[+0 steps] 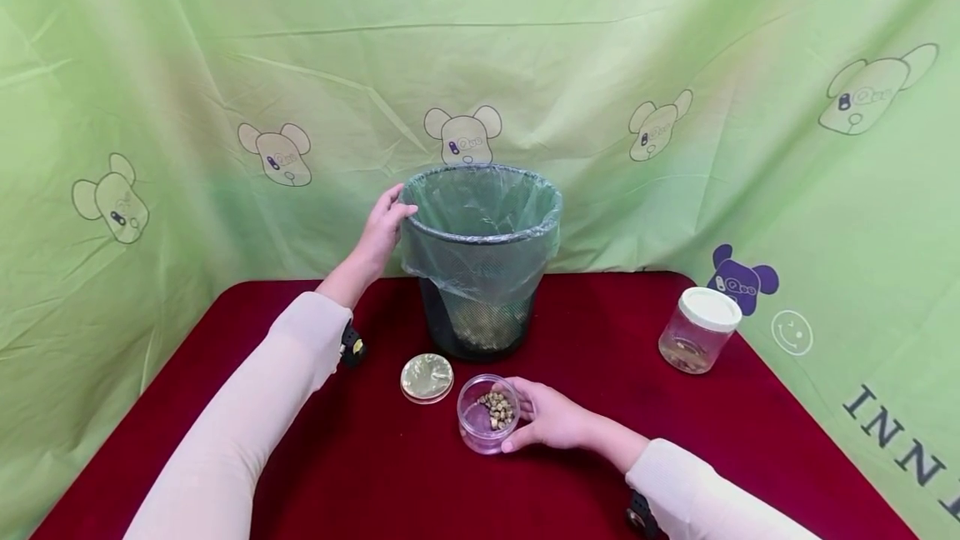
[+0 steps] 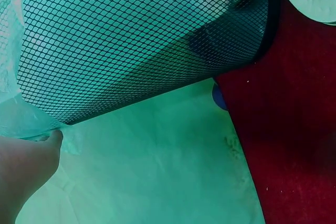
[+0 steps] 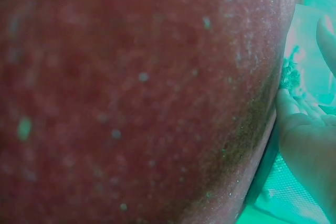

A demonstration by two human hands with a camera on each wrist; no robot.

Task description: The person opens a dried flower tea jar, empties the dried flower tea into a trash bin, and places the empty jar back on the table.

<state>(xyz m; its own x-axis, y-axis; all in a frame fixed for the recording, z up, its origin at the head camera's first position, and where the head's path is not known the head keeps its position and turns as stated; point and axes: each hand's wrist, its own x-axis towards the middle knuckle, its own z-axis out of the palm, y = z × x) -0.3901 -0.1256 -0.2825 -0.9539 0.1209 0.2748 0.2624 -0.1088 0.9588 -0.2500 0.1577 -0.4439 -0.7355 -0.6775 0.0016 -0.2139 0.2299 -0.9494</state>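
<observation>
A black mesh trash bin point(image 1: 437, 315) with a translucent green liner bag point(image 1: 517, 261) folded over its rim stands at the table's far middle. My left hand point(image 1: 382, 227) grips the rim on its left side, thumb over the edge; in the left wrist view that hand point(image 2: 32, 163) shows beside the bin's mesh point(image 2: 115, 45). Closer to me, my right hand point(image 1: 553, 419) holds a small clear jar point(image 1: 480, 442) from its right side. Its mouth is uncovered, and small brownish-yellow pieces point(image 1: 498, 409) lie inside. In the right wrist view the hand point(image 3: 307, 140) appears at the right edge.
A round clear lid point(image 1: 427, 377) lies left of the small jar. On the table's right stands a clear jar with a white lid point(image 1: 709, 309), some brown bits at its bottom. The dark red tabletop point(image 1: 600, 315) meets a green printed curtain point(image 1: 337, 73) behind.
</observation>
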